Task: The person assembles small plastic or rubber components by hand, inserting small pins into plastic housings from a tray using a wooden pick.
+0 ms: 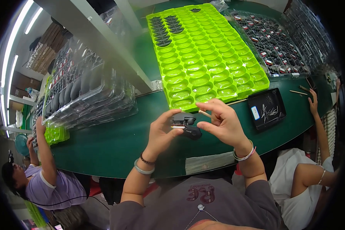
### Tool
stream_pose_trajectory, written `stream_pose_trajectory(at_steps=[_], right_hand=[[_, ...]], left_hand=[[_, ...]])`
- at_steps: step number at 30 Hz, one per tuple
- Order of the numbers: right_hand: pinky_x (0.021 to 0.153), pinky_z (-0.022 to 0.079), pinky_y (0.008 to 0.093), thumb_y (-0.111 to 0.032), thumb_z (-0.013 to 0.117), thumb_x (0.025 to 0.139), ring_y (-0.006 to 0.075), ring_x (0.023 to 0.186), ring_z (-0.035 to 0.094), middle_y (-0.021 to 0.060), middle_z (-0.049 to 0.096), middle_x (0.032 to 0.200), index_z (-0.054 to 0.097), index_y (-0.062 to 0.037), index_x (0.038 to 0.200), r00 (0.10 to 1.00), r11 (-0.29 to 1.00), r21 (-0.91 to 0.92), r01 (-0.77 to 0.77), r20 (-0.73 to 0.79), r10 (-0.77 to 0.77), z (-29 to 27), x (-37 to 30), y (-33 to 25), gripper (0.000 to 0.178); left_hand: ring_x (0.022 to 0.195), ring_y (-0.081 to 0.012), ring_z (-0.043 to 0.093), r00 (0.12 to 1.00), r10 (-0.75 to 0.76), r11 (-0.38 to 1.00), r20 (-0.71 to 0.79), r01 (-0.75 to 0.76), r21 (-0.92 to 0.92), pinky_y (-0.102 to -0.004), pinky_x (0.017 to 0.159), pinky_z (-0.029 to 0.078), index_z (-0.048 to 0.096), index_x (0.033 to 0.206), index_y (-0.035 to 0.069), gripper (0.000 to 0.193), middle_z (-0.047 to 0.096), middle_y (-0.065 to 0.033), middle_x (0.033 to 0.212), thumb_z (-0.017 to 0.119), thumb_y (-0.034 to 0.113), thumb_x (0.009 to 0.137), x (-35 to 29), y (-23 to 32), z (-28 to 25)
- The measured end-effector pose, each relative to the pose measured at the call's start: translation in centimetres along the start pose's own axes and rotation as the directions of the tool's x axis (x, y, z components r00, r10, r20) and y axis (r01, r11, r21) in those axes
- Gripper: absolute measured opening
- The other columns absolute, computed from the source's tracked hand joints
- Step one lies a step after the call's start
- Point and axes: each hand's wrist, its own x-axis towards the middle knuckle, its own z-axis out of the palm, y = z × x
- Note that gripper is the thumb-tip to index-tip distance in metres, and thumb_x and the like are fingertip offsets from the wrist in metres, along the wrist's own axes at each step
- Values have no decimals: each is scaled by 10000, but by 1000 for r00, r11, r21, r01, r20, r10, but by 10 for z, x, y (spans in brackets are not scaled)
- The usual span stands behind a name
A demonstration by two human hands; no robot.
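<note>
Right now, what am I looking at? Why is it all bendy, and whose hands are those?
No robot here: those are a person's own two bare hands. The picture comes from a camera on that person's head, looking down, and its wide lens bends straight edges. The left hand holds a black gadget; the right hand has a thin pale stick. On the green table sit a bright green tray with oval cups, some holding dark pieces, and a black dish of thin, silvery bits.

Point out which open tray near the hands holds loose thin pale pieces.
The small black tray, right of the right hand; the large green tray holds dark oval pieces in pockets.
</note>
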Motion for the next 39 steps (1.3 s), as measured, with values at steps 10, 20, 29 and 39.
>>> stream_pose_trajectory(at_steps=[10, 20, 29, 39], right_hand=[[493, 267, 193, 28, 704, 715, 32, 564, 339, -21, 495, 802, 658, -66, 1076, 996, 992, 124, 26, 78, -36, 17, 1, 15, 375], [531, 439, 246, -87, 679, 791, 74, 640, 531, 51, 593, 802, 632, -6, 973, 995, 986, -148, -75, 58, 84, 17, 2, 5, 205], [618, 478, 209, -108, 649, 836, 69, 721, 578, 50, 635, 851, 601, 39, 1007, 985, 951, 276, -138, 140, 102, 22, 8, 20, 230], [490, 348, 182, -151, 614, 871, 15, 574, 406, -32, 569, 783, 593, 22, 1097, 935, 930, 212, -300, 258, 242, 13, 10, 21, 285]], left_hand=[[1030, -159, 541, 990, -77, 943, 123, 112, -314, -292, 881, 457, 484, 1241, -17, 561, 548, -79, 1136, 720, 223, 793, -1, -4, 7], [865, -151, 593, 991, 131, 971, 9, -130, 199, -261, 783, 490, 580, 1126, -1, 351, 600, -89, 975, 681, 85, 801, -2, -4, 12], [834, -131, 618, 985, -161, 924, 59, 172, -341, -257, 720, 532, 583, 1059, -34, 234, 622, -59, 930, 628, 86, 863, -5, -2, 14], [846, -149, 631, 975, -192, 929, 112, 217, -298, -261, 695, 546, 564, 1102, -43, 252, 636, -92, 961, 576, 107, 900, 0, -9, 5]])
